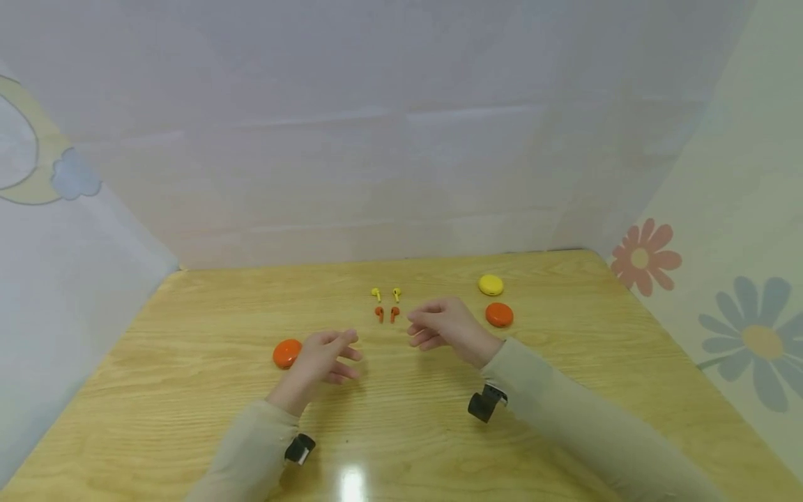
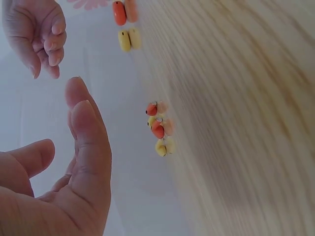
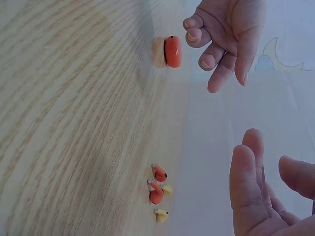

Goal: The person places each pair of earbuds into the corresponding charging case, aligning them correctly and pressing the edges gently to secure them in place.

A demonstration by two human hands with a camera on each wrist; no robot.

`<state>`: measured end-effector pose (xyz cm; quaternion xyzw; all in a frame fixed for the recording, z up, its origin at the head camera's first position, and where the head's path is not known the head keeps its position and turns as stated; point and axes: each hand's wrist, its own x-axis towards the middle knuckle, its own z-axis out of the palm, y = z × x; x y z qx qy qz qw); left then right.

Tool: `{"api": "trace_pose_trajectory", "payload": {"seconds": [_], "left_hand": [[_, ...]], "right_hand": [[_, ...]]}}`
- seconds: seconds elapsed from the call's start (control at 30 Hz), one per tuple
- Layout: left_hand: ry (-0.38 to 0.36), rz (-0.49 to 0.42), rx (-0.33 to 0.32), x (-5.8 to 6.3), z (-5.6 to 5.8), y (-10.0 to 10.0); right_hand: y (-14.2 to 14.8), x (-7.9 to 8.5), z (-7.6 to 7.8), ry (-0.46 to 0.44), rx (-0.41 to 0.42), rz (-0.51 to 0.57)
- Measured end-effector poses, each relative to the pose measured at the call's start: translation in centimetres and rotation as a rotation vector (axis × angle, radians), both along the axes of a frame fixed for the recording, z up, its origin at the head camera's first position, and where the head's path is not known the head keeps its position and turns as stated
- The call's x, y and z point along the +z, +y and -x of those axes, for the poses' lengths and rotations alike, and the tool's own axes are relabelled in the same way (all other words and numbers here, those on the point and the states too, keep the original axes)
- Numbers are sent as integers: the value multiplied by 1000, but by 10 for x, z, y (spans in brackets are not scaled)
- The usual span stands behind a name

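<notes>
My left hand (image 1: pixel 323 359) hovers over the table with loosely bent fingers, nothing in its grasp. Just left of it lies an orange round case (image 1: pixel 287 353), partly overlapped by the hand in the head view. My right hand (image 1: pixel 448 325) is also raised and holds nothing, its fingers relaxed. Beyond and between the hands lie two orange earbuds (image 1: pixel 379 314) side by side, with two yellow earbuds (image 1: pixel 396 293) behind them. To the right of my right hand are another orange round case (image 1: pixel 499 314) and a yellow round case (image 1: pixel 491 284). All three cases look closed.
The wooden table (image 1: pixel 389 432) reaches back to a pale wall sheet (image 1: pixel 376 174). Side panels carry a moon picture on the left and flower pictures (image 1: pixel 762 341) on the right. A small dark wrist device (image 1: pixel 486 402) sits at each sleeve cuff.
</notes>
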<state>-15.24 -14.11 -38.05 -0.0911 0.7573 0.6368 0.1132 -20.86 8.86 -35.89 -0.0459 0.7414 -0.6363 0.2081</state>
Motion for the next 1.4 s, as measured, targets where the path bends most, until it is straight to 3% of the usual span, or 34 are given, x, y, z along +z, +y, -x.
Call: {"api": "trace_pose_trajectory", "payload": {"seconds": [0.37,0.7,1.4], "left_hand": [[-1,8,8,-1,4,8],[23,16,-29,-7,6,16],[26,-32,-58,-5,12,42]], "right_hand": [[7,-5,2,4,10,18],[20,-10,5,25,5,11],[47,-5,3,29,-29,-36]]}}
